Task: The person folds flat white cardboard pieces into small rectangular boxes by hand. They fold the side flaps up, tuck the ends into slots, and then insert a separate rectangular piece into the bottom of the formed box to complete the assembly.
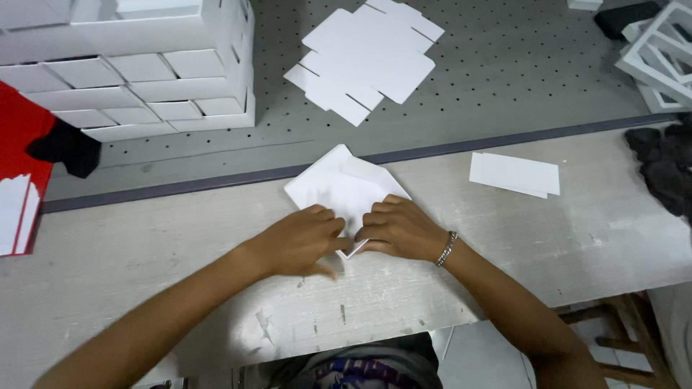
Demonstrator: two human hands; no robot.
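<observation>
- One big pale table (144, 238) fills the low half of the view, and both arms lie across it.
- One grey board with little holes (519, 72) lies past the table, from 10 o'clock round to 2 o'clock.
- One tall pile of white boxes (137, 65) stands at 10 o'clock on the grey board. There are many boxes in it, too many to count well.
- One red thing (21, 144) shows at 9 o'clock, cut off by the edge, with one black lump (68, 148) just beside it.
- One small heap of flat white cut-out cards (367, 54) lies at 12 o'clock. I can see at least two in it.
- A few white frames (659, 57) lie at 2 o'clock, partly out of view.
- One dark bumpy thing (667, 169) sits at 3 o'clock by the edge.
- One small stack of flat white card (515, 174) lies on the table at 2 o'clock from the hands, well apart from them.
- One white card being folded (342, 189) lies in the middle of the table. It sticks out from the hands toward 12 o'clock, and its near corner is under the fingers.
- The left hand (299, 241) lies with bent fingers on the card's near part, at 9 o'clock from the other hand.
- The right hand (400, 229) also lies bent on the card, pressing it down. The two hands nearly touch.
- One beaded bracelet (447, 249) sits on the right wrist.
</observation>
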